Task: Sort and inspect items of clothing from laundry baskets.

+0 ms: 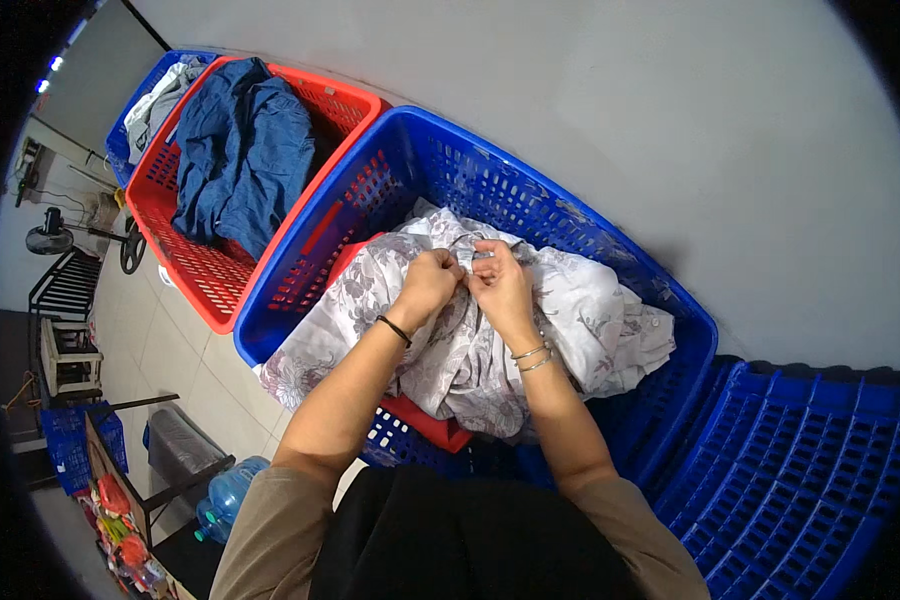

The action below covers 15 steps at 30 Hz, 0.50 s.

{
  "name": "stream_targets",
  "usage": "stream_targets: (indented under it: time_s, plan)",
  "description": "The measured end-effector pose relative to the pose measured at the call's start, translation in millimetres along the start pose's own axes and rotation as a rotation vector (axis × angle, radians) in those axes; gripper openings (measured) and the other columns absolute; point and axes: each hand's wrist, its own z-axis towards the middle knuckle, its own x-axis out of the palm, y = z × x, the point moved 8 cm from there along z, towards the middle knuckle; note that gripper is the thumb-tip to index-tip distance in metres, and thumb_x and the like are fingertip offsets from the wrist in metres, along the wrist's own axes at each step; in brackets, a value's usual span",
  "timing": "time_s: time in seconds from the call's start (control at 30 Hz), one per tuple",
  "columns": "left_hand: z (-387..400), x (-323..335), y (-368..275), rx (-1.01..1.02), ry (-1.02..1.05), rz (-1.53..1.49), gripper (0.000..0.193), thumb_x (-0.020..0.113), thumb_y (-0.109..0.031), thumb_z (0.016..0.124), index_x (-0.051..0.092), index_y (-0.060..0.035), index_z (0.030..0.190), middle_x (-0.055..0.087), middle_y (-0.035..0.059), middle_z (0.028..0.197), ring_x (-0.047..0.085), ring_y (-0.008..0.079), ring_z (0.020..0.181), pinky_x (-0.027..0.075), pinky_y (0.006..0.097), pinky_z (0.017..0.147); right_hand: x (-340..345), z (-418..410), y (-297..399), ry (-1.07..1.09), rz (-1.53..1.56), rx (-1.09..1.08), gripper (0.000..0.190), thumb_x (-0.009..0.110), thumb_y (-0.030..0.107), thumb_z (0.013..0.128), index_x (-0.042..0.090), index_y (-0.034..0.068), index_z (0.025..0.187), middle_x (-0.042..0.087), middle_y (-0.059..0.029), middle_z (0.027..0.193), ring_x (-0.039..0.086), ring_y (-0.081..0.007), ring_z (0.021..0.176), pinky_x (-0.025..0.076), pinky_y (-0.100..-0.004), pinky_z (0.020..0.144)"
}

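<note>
A white floral-printed garment (480,352) lies bunched in a large blue plastic basket (615,225), one part hanging over its left rim. Over the garment's upper middle, my left hand (430,283) has its fingers pinched on the fabric. Close beside it on the right, my right hand (502,289) has thumb and forefinger meeting near the same spot, the other fingers half curled. The two hands nearly touch at the fingertips; what lies between them is too small to tell. Red cloth (427,426) shows beneath the garment.
A red basket (217,292) holding dark blue cloth (247,157) stands to the left, with another blue basket (116,142) of clothes beyond. At lower right is blue slatted plastic (787,465). A grey wall (570,90) borders the baskets. Large water bottles (232,495) and a fan (50,234) are at left.
</note>
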Motion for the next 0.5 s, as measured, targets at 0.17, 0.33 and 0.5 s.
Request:
stream_targets:
  time_s: [0.17, 0.33, 0.5]
  plan:
    - [-1.9, 13.4, -8.1, 0.027, 0.219, -0.185, 0.015, 0.055, -0.005, 0.08, 0.052, -0.0013, 0.066, 0.053, 0.0032, 0.058, 0.049, 0.0101, 0.053, 0.038, 0.0252, 0.049, -8.4, 6.1, 17.9, 0.075, -0.162, -0.186, 0.033, 0.056, -0.006, 0.07, 0.052, 0.003, 0.101, 0.063, -0.0081, 0.074, 0.061, -0.0158, 0.065, 0.048, -0.0271, 0.058]
    - [-12.4, 7.1, -52.0, 0.414, 0.121, -0.011, 0.01, 0.055, -0.004, 0.079, 0.051, -0.0003, 0.071, 0.052, 0.0084, 0.06, 0.049, 0.0167, 0.054, 0.04, 0.0295, 0.052, -13.9, 24.9, -23.0, 0.226, 0.576, 0.103, 0.034, 0.053, -0.012, 0.069, 0.053, 0.002, 0.1, 0.06, -0.0036, 0.075, 0.058, -0.0146, 0.068, 0.045, -0.0231, 0.063]
    - [-20.4, -1.1, -71.5, 0.646, -0.003, 0.097, 0.013, 0.06, -0.005, 0.074, 0.049, 0.0024, 0.076, 0.053, 0.0186, 0.071, 0.055, 0.0353, 0.069, 0.043, 0.038, 0.061, 8.2, 11.4, -52.1, 0.219, 1.066, 0.599, 0.033, 0.058, -0.006, 0.072, 0.052, 0.004, 0.103, 0.059, -0.0049, 0.083, 0.057, -0.0134, 0.073, 0.046, -0.0261, 0.067]
